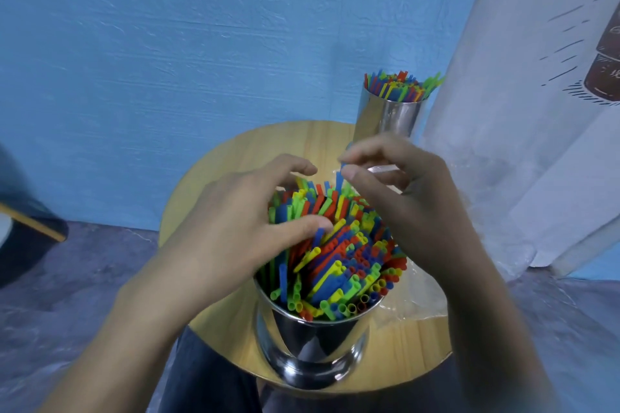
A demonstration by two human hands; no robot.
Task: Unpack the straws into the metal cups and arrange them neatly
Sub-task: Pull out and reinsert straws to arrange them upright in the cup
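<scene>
**Inspector:** Head view. Left hand?

**Me:** My left hand (241,221) curls over the tops of the straws (335,255) in the near cup (312,339), with the thumb pressed into them and the fingers round the far side. I judge this keeps the bunch from splaying.

**Inspector:** Right hand?

**Me:** My right hand (402,191) pinches one blue straw (339,178) between thumb and forefinger. It stands proud of the others, so I am probably levelling or re-seating it.

**Inspector:** Remaining items?

**Me:** The far cup (389,117) stands at the back edge of the table (235,329), well apart from my hands. It is full and its tops are fairly even. The wrapper (419,298) lies just right of the near cup. The near straws lean and cross, so I judge the arranging unfinished.
</scene>
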